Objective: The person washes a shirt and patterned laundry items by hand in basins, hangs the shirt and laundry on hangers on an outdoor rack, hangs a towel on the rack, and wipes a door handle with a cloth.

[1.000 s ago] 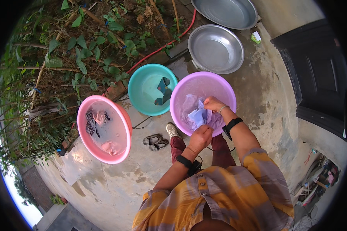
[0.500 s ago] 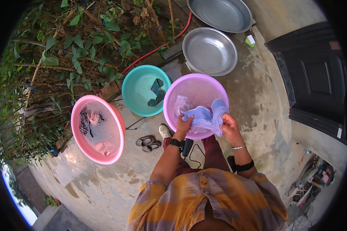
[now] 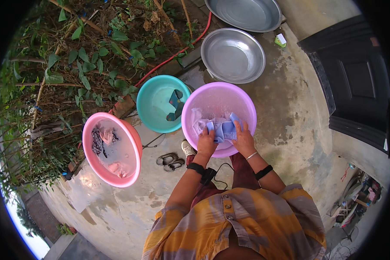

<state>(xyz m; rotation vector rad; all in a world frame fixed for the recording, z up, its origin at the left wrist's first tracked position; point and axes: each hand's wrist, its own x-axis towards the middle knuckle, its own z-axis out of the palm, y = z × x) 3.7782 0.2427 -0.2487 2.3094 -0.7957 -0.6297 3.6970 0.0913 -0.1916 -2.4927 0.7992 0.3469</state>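
A wet lavender garment [image 3: 224,131], with smooth blue-violet panels, lies bunched inside a purple basin [image 3: 250,106]. Its exact kind I cannot make out. My left hand [image 3: 207,143] grips the cloth's left side, thumb and fingers closed on a fold. On the right, my right hand [image 3: 244,140] holds the other side, its fingers over a raised edge. Both hands are within the near half of the basin. Paler wet cloth [image 3: 198,122] shows left of the garment, and cloudy, sudsy water covers the basin's far part.
A teal basin [image 3: 145,97] with dark patterned cloth [image 3: 175,104] stands to the left. Farther left is a pink basin [image 3: 136,167] of cloudy water and clothes. Metal basins [image 3: 234,56] stand beyond. Slip-on shoes [image 3: 170,161] rest on the concrete; a black door [image 3: 355,82] is at right.
My right hand has moved left and inward, lowering its side of the garment into the basin. The garment is now more folded, and my hands are closer together.
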